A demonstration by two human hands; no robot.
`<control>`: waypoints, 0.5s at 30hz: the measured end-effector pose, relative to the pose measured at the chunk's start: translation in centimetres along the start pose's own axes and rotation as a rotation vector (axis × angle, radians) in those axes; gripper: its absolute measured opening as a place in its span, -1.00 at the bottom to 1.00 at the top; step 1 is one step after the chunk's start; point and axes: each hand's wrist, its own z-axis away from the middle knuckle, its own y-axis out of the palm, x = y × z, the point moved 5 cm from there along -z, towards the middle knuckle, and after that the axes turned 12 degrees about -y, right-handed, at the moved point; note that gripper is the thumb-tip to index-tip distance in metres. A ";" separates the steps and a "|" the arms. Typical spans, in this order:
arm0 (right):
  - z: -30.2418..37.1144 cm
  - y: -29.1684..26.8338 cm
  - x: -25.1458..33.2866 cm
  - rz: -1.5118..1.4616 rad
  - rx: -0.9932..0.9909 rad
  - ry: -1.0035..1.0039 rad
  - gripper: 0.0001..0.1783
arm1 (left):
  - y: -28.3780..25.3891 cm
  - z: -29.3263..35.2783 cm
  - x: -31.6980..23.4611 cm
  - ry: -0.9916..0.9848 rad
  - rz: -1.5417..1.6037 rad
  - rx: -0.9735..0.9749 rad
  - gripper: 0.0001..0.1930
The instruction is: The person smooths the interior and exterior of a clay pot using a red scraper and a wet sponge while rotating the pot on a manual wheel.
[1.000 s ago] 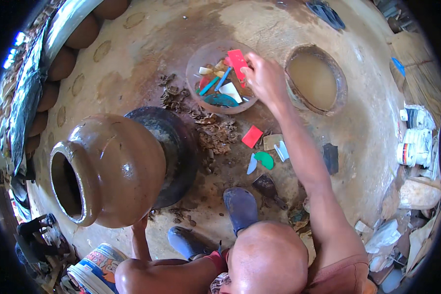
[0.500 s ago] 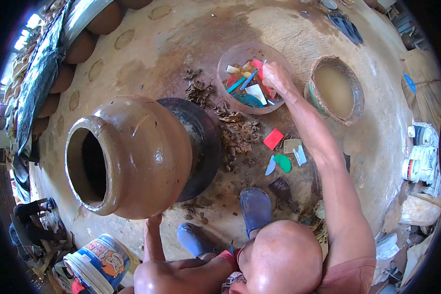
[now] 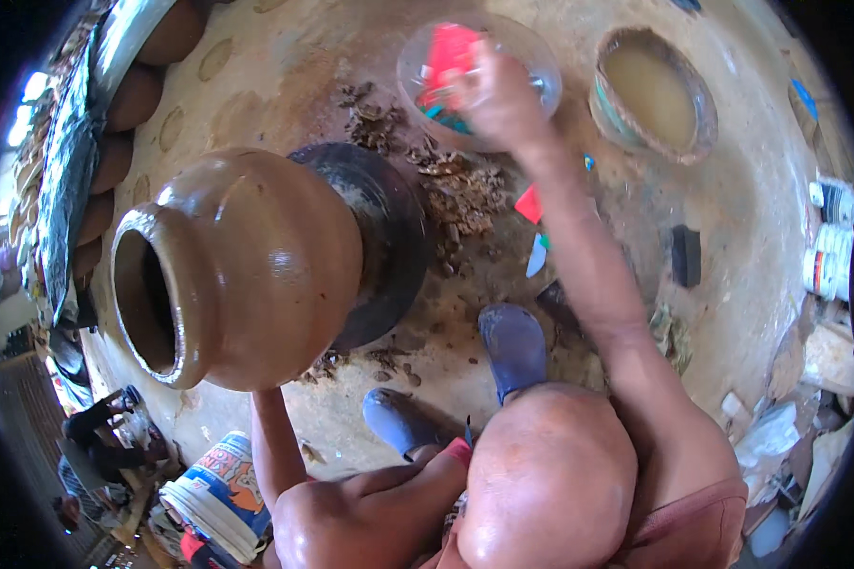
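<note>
Pot [image 3: 275,256], brown, glossy, on a dark stand [image 3: 403,237], at the person's left, mouth toward the left of the view; left forearm [image 3: 277,436] running up to its near side, the hand out of sight behind it, grip cannot be told. Right hand [image 3: 503,95], closed on a red piece [image 3: 451,52], blurred, over the clear bowl [image 3: 410,71] beyond the clay scraps [image 3: 460,190]. Water tub [image 3: 613,112], right of the bowl, apart. Red square [image 3: 529,205] and pale sliver [image 3: 537,255], on the floor, partly behind or just beside the right forearm. Step in hand, as judged: handling a red piece at the bowl. Next move, as judged: calls for a firm pinch and clearance over the rim, the pot left undisturbed
</note>
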 end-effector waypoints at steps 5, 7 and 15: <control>5.3 12.2 5.1 -0.376 0.257 -0.017 -0.60 | 3.8 -0.6 -3.4 -0.019 -0.008 -0.086 -0.42; 6.4 14.4 6.0 -0.393 0.292 -0.116 -0.76 | 5.1 -0.7 -3.9 -0.020 0.002 -0.131 -0.42; 7.6 15.0 8.5 -0.600 0.243 -0.122 -0.70 | 9.4 1.0 0.3 0.025 0.108 -0.555 -0.41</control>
